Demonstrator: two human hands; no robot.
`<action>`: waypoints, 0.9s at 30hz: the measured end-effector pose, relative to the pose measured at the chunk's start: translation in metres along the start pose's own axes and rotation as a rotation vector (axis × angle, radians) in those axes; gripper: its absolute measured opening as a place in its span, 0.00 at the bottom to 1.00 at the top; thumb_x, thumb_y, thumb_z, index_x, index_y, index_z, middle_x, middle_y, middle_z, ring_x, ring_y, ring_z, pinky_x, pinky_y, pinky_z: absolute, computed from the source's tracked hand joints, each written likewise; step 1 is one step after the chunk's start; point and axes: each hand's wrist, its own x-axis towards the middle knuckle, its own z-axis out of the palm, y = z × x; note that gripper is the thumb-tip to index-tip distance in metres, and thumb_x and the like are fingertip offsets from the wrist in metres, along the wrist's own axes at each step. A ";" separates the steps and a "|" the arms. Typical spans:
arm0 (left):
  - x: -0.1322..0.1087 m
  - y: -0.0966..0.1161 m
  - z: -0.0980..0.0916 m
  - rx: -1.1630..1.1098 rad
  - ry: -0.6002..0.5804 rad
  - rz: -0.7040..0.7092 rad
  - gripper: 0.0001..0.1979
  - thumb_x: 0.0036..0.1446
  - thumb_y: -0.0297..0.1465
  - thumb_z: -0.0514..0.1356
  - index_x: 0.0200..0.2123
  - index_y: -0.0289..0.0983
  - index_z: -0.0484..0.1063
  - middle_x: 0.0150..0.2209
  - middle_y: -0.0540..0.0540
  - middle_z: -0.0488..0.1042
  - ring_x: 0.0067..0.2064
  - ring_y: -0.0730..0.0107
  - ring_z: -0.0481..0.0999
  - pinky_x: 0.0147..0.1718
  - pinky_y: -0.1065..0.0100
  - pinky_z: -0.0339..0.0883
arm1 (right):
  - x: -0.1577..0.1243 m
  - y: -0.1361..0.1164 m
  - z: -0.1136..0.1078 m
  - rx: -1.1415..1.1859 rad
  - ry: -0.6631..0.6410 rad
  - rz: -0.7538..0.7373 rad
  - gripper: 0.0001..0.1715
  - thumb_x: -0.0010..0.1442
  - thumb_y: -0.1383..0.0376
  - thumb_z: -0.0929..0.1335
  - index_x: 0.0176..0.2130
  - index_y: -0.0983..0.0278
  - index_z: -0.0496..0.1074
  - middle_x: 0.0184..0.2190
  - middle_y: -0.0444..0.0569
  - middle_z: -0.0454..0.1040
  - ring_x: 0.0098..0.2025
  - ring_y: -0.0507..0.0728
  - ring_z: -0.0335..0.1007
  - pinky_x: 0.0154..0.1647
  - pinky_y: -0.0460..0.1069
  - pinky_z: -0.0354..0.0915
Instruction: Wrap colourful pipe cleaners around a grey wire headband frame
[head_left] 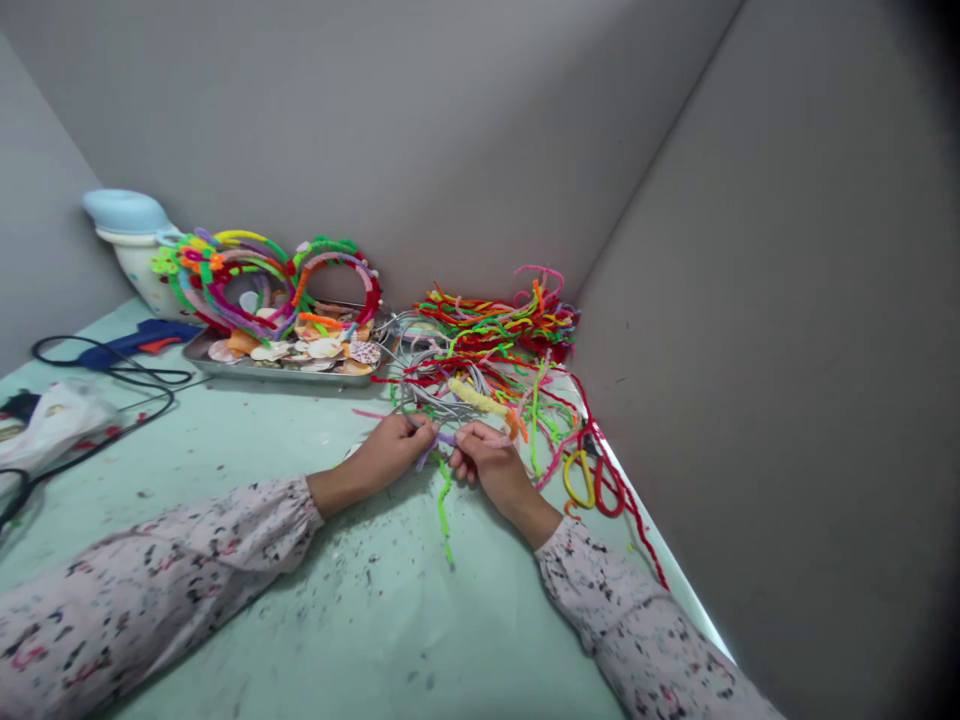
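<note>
The left hand and right hand pinch a purple pipe cleaner between their fingertips above the tabletop; formed hoops stand finished beside a shell tray, while a loose pipe-cleaner heap remains unworked.

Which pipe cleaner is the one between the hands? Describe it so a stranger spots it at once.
On the pale green table, find the two hands meeting just in front of the heap of coloured pipe cleaners. Pinched between the left hand and right hand is a purple pipe cleaner, pale against the reds and greens behind it.
</note>
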 end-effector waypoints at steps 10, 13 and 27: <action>-0.001 0.003 -0.001 -0.034 -0.037 -0.002 0.20 0.56 0.45 0.51 0.21 0.38 0.59 0.19 0.54 0.56 0.23 0.73 0.55 0.24 0.70 0.50 | 0.000 0.001 -0.001 0.007 0.004 -0.008 0.13 0.57 0.58 0.65 0.27 0.64 0.67 0.20 0.42 0.71 0.19 0.47 0.63 0.18 0.42 0.55; 0.000 0.001 -0.001 -0.042 -0.053 -0.005 0.19 0.57 0.45 0.51 0.22 0.37 0.59 0.20 0.54 0.56 0.24 0.74 0.56 0.24 0.70 0.51 | 0.000 0.000 -0.001 0.008 0.004 -0.002 0.13 0.57 0.58 0.65 0.27 0.64 0.67 0.20 0.42 0.71 0.19 0.47 0.63 0.18 0.42 0.55; -0.001 0.002 -0.001 -0.132 -0.062 0.013 0.19 0.57 0.44 0.53 0.22 0.36 0.62 0.21 0.54 0.58 0.24 0.75 0.57 0.24 0.72 0.52 | 0.001 0.001 -0.002 0.002 0.001 -0.024 0.14 0.57 0.58 0.65 0.26 0.64 0.68 0.20 0.42 0.71 0.18 0.47 0.63 0.18 0.42 0.56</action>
